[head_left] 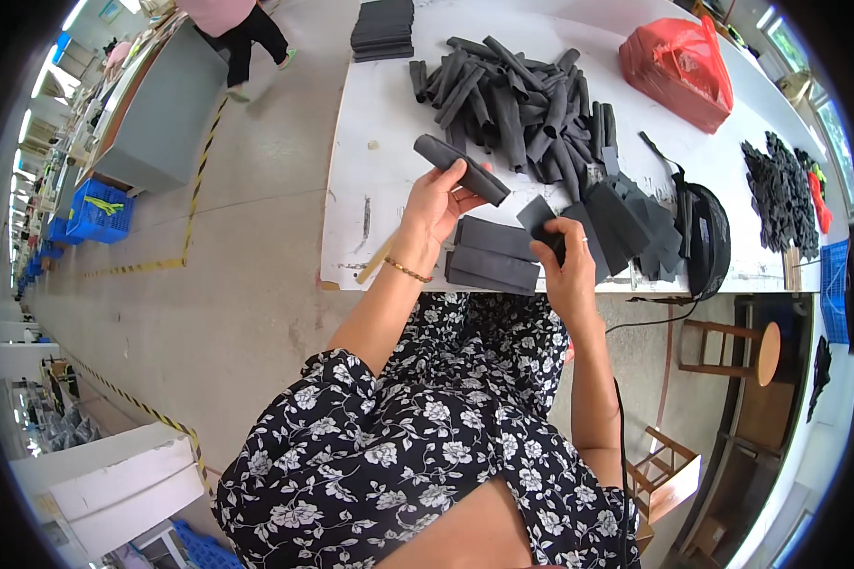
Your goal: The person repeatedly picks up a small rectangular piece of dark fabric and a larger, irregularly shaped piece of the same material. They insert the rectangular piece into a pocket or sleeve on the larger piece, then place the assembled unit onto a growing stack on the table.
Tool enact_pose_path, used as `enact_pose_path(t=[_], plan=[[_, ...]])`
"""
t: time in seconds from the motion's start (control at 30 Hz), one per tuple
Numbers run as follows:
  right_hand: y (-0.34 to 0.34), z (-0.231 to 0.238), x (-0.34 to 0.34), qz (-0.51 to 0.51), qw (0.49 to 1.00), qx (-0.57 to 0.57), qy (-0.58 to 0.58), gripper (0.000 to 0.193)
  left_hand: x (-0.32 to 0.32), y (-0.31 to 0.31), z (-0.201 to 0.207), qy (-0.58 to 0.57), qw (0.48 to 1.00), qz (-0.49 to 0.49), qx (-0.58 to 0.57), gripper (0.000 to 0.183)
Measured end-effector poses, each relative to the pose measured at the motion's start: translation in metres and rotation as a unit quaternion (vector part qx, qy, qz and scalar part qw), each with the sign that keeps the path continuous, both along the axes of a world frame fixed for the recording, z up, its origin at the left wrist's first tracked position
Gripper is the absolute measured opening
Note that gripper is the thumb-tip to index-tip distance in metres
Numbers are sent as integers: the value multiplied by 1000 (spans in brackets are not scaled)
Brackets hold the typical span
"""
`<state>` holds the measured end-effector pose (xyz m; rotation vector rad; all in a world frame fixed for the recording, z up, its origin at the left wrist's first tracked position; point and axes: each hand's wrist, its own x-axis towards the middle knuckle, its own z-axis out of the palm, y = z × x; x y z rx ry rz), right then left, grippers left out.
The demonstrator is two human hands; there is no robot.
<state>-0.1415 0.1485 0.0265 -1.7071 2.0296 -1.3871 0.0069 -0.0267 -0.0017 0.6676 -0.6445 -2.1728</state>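
My left hand (438,204) is closed around a rolled dark grey fabric piece (463,171), held above the table. In my right hand (566,256), a small flat dark grey piece (537,214) is pinched between thumb and fingers. Between the hands, near the table's front edge, lie flat stacks of folded dark fabric (491,254). A heap of rolled dark fabric pieces (512,104) spreads beyond my hands. Just right of my right hand, flat dark pieces (619,226) lie fanned out over one another.
On the white table (380,171) are a neat dark stack (382,30), a red plastic bag (678,71), a black bag (707,237) and another dark pile (780,194). Wooden stools (765,354) stand at the right. Someone in pink (220,11) walks at the far left.
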Motion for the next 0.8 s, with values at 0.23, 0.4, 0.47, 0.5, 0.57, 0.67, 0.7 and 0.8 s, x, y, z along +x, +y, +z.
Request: enact_pose_path(t=[0.23, 0.4, 0.47, 0.5, 0.57, 0.67, 0.7, 0.8], plan=[[-3, 8, -3, 34, 999, 1, 27, 34, -8, 4, -4, -32, 999, 14, -13, 26], [-10, 17, -6, 28, 994, -7, 103, 29, -13, 7, -4, -39, 999, -12, -18, 25], [-12, 17, -7, 15, 990, -16, 138, 30, -14, 11, -2, -53, 998, -30, -24, 25], [-12, 17, -8, 8, 987, -18, 158, 30, -14, 12, -1, -59, 997, -38, -28, 25], [-11, 18, -11, -6, 980, -24, 197, 30, -13, 13, 2, -65, 996, -50, -33, 24], [-12, 21, -10, -19, 969, -51, 241, 32, -12, 18, 6, -63, 996, -40, -42, 24], [-13, 21, -9, -25, 967, -54, 247, 34, -13, 21, 9, -60, 997, -32, -45, 24], [-14, 21, -1, -44, 962, -63, 262, 39, -19, 40, 24, -70, 993, 33, -94, 23]])
